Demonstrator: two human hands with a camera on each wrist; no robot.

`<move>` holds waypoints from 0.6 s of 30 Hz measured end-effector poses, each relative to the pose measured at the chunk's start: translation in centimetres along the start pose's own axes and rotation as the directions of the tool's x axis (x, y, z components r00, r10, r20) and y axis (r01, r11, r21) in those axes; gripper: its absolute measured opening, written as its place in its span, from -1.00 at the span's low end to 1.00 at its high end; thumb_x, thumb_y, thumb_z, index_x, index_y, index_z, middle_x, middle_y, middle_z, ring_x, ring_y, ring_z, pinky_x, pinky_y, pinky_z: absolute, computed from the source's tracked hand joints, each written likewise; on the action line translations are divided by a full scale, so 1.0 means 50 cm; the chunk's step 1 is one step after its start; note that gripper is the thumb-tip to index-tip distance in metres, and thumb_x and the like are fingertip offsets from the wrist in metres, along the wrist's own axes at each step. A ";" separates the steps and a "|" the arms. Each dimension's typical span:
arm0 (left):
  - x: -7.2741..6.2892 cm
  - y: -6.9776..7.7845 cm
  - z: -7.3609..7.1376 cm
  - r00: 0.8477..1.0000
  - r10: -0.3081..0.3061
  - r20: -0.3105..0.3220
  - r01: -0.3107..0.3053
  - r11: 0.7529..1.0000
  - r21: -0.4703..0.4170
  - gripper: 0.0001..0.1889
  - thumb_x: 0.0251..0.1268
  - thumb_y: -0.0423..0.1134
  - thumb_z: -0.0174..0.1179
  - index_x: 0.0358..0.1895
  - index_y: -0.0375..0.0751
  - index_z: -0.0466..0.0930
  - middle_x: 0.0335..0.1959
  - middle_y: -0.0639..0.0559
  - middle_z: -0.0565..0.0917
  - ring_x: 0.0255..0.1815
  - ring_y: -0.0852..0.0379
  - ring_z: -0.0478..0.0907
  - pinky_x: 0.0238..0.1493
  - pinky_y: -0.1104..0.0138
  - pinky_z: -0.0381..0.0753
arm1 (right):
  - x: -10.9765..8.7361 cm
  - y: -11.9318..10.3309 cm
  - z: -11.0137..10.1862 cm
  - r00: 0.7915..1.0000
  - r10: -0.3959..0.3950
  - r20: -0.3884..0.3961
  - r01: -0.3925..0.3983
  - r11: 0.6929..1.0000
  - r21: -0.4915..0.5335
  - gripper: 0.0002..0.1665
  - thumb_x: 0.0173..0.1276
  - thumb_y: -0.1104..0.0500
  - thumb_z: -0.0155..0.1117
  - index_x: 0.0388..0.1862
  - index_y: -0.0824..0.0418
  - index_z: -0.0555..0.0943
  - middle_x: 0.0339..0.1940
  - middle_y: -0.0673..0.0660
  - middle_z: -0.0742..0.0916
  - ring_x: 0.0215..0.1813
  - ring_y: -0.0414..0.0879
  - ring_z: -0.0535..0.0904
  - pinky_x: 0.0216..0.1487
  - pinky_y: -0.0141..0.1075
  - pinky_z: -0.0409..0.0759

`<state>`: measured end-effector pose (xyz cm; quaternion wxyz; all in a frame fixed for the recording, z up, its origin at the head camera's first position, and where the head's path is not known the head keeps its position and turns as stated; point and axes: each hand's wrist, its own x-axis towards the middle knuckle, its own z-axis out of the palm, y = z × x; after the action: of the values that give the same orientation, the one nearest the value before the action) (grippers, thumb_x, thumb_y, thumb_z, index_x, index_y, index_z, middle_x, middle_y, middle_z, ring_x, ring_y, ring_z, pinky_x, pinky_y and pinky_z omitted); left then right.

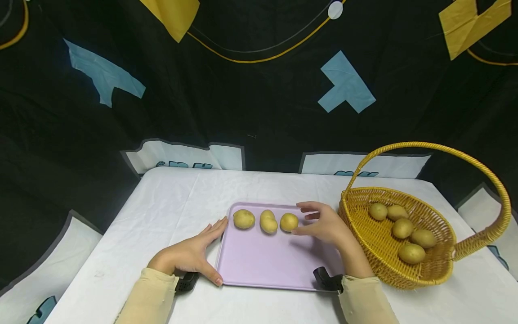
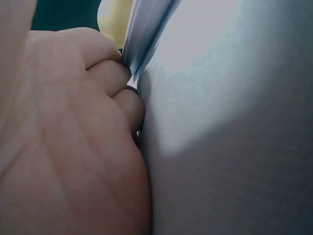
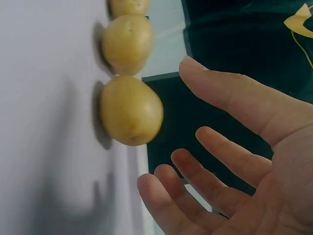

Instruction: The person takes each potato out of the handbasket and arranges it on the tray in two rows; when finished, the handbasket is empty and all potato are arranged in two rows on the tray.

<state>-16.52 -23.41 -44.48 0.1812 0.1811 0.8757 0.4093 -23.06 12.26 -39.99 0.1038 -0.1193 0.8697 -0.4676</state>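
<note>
Three potatoes lie in a row along the far side of a lilac tray [image 1: 259,265]: a left potato [image 1: 244,219], a middle potato [image 1: 268,222] and a right potato [image 1: 289,222]. My left hand [image 1: 192,252] is spread along the tray's left edge, thumb at the near corner and fingers farther up. In the left wrist view its fingers touch the tray rim [image 2: 142,36]. Above the tray's right part hovers my right hand [image 1: 323,225], holding nothing. The right wrist view shows its parted fingers [image 3: 215,191] apart from the nearest potato [image 3: 131,110].
A yellow wicker basket [image 1: 364,256] with a tall arched handle stands right of the tray, close by the right forearm. Several potatoes [image 1: 402,228] lie inside it. A white cloth covers the table [image 1: 121,252]; behind it hangs a black curtain [image 1: 251,112].
</note>
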 end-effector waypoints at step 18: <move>-0.001 0.003 -0.003 1.000 0.000 -0.001 0.000 1.000 -0.008 0.54 -0.49 0.02 0.74 0.65 -0.13 -0.18 0.65 -0.15 -0.20 0.60 -0.30 -0.41 0.48 -0.23 -0.34 | -0.056 -0.007 -0.093 0.991 -0.093 0.096 0.099 0.993 -0.062 -0.20 0.00 0.12 0.69 0.25 0.26 0.61 0.19 0.31 0.65 0.16 0.20 0.60 0.11 0.00 0.62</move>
<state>-16.54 -23.45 -44.26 0.1813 0.1802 0.8742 0.4129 -21.73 16.59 -36.97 0.1173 -0.1860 0.8722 -0.4369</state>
